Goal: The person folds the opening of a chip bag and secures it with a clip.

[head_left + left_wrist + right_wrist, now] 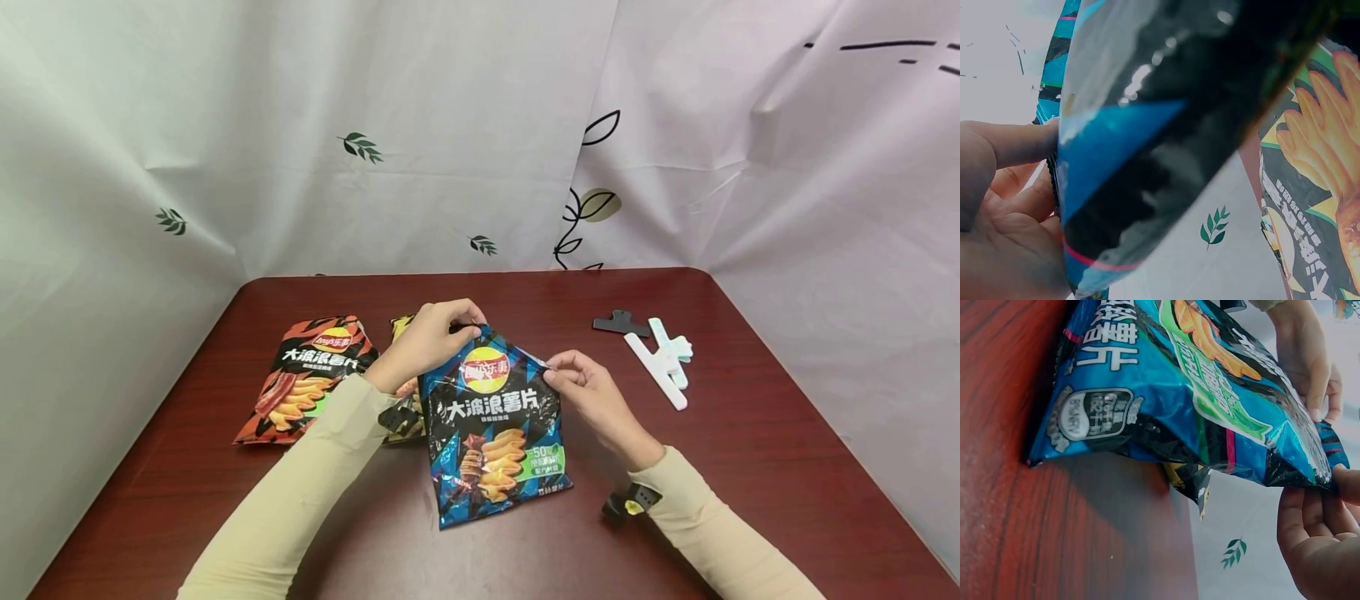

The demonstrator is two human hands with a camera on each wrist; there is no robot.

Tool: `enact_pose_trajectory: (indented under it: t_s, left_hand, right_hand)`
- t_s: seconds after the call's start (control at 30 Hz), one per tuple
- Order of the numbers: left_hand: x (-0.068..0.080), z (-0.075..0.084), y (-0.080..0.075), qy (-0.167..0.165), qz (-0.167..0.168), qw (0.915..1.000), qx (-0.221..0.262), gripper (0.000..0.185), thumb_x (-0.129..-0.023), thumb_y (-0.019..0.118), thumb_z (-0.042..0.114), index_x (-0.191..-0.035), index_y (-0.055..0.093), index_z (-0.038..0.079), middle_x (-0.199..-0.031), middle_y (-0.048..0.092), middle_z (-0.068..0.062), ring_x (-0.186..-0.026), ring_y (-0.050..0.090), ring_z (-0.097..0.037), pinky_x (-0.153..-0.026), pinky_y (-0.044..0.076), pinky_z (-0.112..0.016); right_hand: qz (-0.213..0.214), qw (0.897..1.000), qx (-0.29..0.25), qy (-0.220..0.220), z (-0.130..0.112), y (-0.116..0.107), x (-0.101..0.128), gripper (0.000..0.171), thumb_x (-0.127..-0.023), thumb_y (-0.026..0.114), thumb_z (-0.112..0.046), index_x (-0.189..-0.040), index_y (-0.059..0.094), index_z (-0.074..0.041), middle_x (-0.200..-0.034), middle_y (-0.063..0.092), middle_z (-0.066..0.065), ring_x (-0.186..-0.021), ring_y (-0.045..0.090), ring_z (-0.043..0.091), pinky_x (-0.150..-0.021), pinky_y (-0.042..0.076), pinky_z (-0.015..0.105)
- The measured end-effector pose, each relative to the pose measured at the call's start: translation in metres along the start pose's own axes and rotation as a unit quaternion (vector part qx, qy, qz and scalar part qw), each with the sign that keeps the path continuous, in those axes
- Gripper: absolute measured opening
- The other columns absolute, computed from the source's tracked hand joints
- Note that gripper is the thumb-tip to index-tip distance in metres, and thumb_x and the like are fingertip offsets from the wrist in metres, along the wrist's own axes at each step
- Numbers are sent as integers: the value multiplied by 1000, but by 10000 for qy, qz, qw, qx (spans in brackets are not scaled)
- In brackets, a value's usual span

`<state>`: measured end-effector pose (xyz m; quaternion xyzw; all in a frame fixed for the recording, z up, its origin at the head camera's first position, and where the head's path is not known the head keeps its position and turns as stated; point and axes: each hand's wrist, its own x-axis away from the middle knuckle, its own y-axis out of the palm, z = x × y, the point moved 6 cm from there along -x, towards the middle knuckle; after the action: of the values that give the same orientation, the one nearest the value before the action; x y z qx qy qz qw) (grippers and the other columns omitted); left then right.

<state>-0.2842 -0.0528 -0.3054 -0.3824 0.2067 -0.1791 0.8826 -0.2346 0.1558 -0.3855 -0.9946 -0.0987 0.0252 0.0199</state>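
A blue and black chip bag [495, 433] is held up by its top edge, its printed front facing me and its lower edge close over the table. My left hand [431, 343] pinches the bag's top left corner between thumb and fingers. At the top right corner, my right hand [596, 400] pinches the edge the same way. In the right wrist view both hands show at the top of the chip bag [1166, 394], the right hand [1319, 531] nearer the camera. The left wrist view has the left hand [1016, 200] gripping the bag's crimped edge.
On the dark red table [750, 467], a red chip bag [311, 375] lies at the left. A yellow chip bag [405, 417] is partly hidden behind the left hand and blue bag. At the right lie a black clip [621, 322] and two white clips [656, 371], [670, 350].
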Motion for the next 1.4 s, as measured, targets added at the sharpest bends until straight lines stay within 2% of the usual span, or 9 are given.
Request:
enact_pose_trajectory:
  t_s: [0.3,0.53,0.97,1.3,1.4]
  left_hand:
    - [2,5,-5,217,-1,9995,211,17,-95,56,6,-99,69,16,-100,70,-3,-88,62,-16,-77,49,-33]
    - [3,9,-7,370,-112,9989,258,20,-94,54,2,-98,71,13,-102,71,-2,-92,64,-15,-75,46,-32]
    - [5,8,-8,423,-91,9990,107,23,-93,55,3,-94,74,16,-109,72,-5,-82,60,-15,-70,43,-31]
    - [6,9,-9,569,12,9983,96,23,-92,56,3,-92,77,14,-104,72,-4,-93,64,-18,-77,50,-33]
    - [9,8,-7,512,2,9986,134,23,-91,58,4,-90,77,15,-100,71,-1,-92,64,-16,-81,52,-34]
  right_hand:
    - [11,9999,53,-106,-1,-2,2,20,-93,61,-8,-110,55,2,-85,70,-12,-81,63,7,-75,51,23]
    - [37,9997,164,-188,-3,-4,3,19,-93,61,-7,-107,57,5,-89,70,-11,-85,63,7,-77,51,22]
    - [32,9997,203,-98,-1,-5,4,23,-92,60,-6,-109,57,10,-91,71,-7,-85,65,9,-78,52,24]
    - [53,9996,267,-23,0,-5,5,24,-91,61,-6,-109,60,10,-90,71,-5,-84,66,9,-78,53,25]
    - [66,9992,400,36,2,-6,8,22,-91,62,-7,-108,63,7,-92,72,-3,-84,66,10,-78,53,26]
